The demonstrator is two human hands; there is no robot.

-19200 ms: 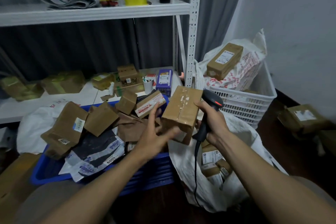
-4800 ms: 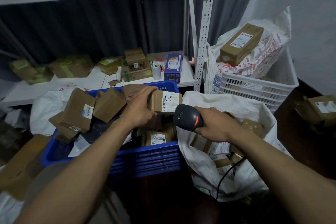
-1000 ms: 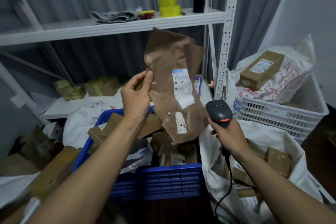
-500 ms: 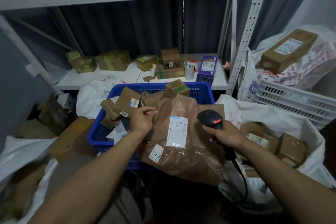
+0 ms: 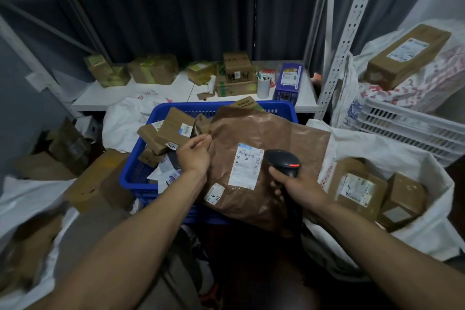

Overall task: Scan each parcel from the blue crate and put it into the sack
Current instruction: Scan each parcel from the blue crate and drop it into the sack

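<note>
Left hand (image 5: 193, 157) pinches brown mailer bag (image 5: 271, 148) at its upper-left edge, right hand (image 5: 299, 187) grips scanner (image 5: 283, 162) beside the bag's label (image 5: 246, 166), blue crate (image 5: 141, 171) beneath the bag.

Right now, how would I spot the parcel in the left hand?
Find the blue crate in the middle. Across its right side lies a brown mailer bag, pinched by the left hand. Unlike neighbouring cardboard boxes, it is flat and crinkled.

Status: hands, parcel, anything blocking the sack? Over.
Left hand pinches upper edge of crinkled brown plastic mailer. Right hand grips black handheld scanner beside its white label. Mailer over blue plastic crate; white sack open, nothing blocking.
</note>
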